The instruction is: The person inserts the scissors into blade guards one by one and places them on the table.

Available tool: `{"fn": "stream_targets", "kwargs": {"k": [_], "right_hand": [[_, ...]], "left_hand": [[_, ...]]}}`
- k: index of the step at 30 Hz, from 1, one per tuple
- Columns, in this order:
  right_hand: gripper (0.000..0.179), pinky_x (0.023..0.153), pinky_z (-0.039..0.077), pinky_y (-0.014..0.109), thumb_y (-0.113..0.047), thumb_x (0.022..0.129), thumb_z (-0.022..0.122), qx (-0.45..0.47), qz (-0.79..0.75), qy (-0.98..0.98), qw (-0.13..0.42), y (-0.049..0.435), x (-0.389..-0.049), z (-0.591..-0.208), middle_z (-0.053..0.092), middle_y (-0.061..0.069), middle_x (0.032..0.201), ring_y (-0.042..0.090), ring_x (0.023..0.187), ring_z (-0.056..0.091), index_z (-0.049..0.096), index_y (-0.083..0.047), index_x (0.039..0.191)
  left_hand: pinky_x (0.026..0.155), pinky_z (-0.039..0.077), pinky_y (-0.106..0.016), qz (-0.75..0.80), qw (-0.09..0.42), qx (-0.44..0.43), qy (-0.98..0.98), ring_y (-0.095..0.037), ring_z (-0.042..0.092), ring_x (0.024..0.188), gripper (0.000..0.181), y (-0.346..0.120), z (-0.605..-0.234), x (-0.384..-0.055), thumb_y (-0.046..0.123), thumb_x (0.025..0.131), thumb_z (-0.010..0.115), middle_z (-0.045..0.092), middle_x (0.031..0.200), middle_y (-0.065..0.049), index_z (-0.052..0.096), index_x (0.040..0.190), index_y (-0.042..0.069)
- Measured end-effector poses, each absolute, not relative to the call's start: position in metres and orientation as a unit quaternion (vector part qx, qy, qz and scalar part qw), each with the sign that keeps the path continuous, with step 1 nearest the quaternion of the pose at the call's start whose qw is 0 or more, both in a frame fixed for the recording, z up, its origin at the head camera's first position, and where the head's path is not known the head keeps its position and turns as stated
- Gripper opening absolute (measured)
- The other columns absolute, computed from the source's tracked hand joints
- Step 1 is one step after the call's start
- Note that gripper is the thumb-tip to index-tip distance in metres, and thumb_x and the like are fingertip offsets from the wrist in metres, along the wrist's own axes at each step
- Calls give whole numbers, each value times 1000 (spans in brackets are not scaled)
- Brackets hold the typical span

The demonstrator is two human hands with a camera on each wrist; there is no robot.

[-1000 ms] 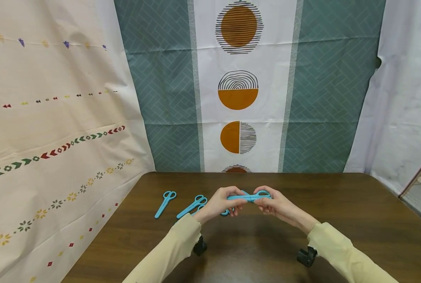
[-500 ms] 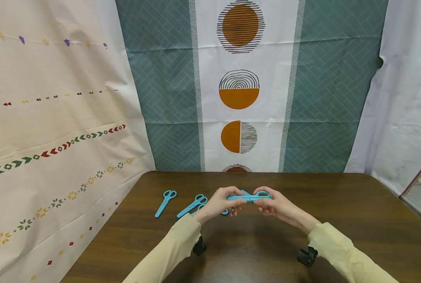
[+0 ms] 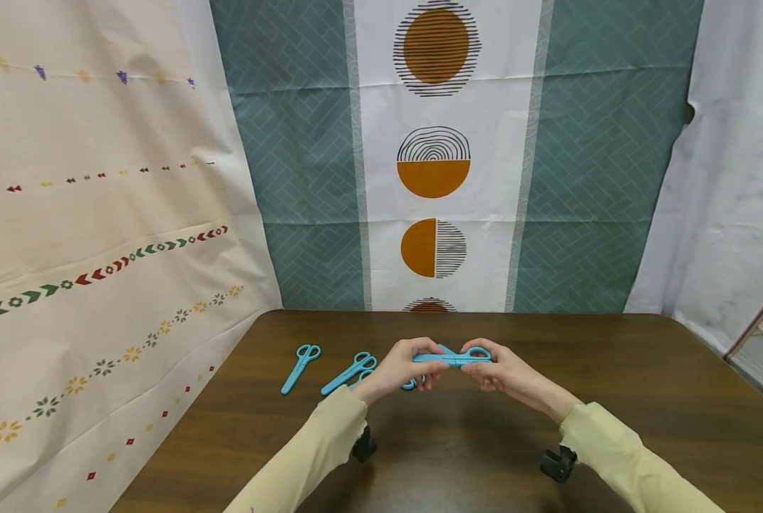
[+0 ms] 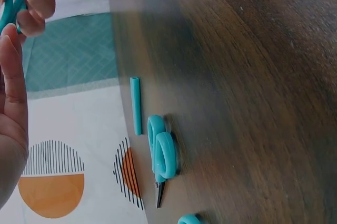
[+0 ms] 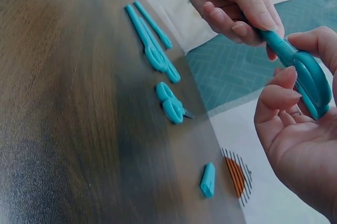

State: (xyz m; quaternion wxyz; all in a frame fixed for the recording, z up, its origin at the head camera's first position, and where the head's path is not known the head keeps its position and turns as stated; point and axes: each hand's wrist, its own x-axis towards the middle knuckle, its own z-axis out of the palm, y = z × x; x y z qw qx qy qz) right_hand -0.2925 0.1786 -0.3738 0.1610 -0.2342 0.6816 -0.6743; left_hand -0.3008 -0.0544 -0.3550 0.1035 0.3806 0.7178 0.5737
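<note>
Between both hands are light-blue scissors [image 3: 454, 360], held level over the table. My left hand [image 3: 402, 367] pinches the blade end, which a blue cover [image 3: 427, 358] encloses. At the other end, my right hand [image 3: 499, 370] holds the finger loops, thumb and fingers around them. The right wrist view shows the loops [image 5: 316, 79] up close in the right hand. Below, scissors with a bare metal tip [image 4: 164, 153] lie on the table, and a loose blue blade cover [image 4: 136, 106] lies beside them. In the head view the left hand partly hides these scissors.
To the left on the brown wooden table [image 3: 612, 399], covered scissors [image 3: 300, 369] lie apart from another pair [image 3: 349, 374]; more scissors are partly hidden by the left forearm. A patterned cloth [image 3: 445, 249] hangs behind the table's far edge.
</note>
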Motion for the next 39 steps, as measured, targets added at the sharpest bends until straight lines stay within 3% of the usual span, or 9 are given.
{"fn": "stream_targets", "kwargs": {"k": [8, 15, 18, 24, 27, 32, 39], "right_hand": [[35, 51, 33, 26, -10, 87, 61, -225, -674, 683, 170, 184, -293, -375, 48, 10, 74, 16, 58, 42, 39, 4, 112], [38, 51, 35, 25, -11, 87, 62, -217, -663, 698, 162, 186, -294, -375, 50, 11, 74, 16, 58, 44, 38, 5, 111], [38, 51, 34, 26, -12, 87, 62, -217, -660, 702, 158, 186, -295, -375, 50, 10, 72, 16, 58, 43, 39, 6, 110], [38, 51, 34, 27, -13, 86, 64, -208, -656, 710, 151, 187, -294, -376, 48, 8, 68, 17, 57, 45, 40, 6, 109], [39, 51, 35, 27, -15, 84, 66, -195, -658, 713, 143, 189, -294, -376, 46, 7, 67, 18, 57, 46, 42, 6, 107], [40, 51, 35, 27, -16, 83, 68, -177, -660, 718, 133, 192, -292, -376, 44, 6, 66, 18, 57, 47, 44, 5, 106], [37, 52, 37, 27, -17, 83, 68, -167, -660, 722, 125, 201, -292, -377, 51, 8, 69, 18, 57, 48, 45, 4, 103]], "left_hand": [[55, 46, -54, 560, 100, 382, 728, -35, 54, 55, 15, -48, -358, -306, 8, 87, 61, 60, 68, -9, 61, 100, 0], [54, 48, -50, 557, 102, 366, 739, -36, 55, 56, 17, -45, -375, -323, 13, 86, 64, 58, 75, -24, 63, 101, 6], [53, 49, -46, 553, 100, 360, 745, -33, 56, 55, 17, -44, -377, -325, 16, 85, 65, 59, 75, -24, 64, 100, 9], [56, 47, -52, 558, 96, 346, 748, -42, 55, 60, 18, -46, -378, -324, 20, 84, 66, 61, 71, -16, 64, 99, 11], [58, 44, -58, 567, 95, 335, 746, -47, 54, 64, 18, -48, -380, -326, 22, 84, 66, 61, 73, -20, 64, 99, 11], [58, 44, -58, 570, 88, 320, 752, -49, 53, 67, 20, -52, -383, -330, 24, 85, 66, 61, 74, -19, 63, 97, 9], [57, 43, -58, 569, 76, 304, 760, -47, 54, 65, 25, -55, -387, -334, 17, 86, 64, 61, 77, -22, 59, 103, -1]]}}
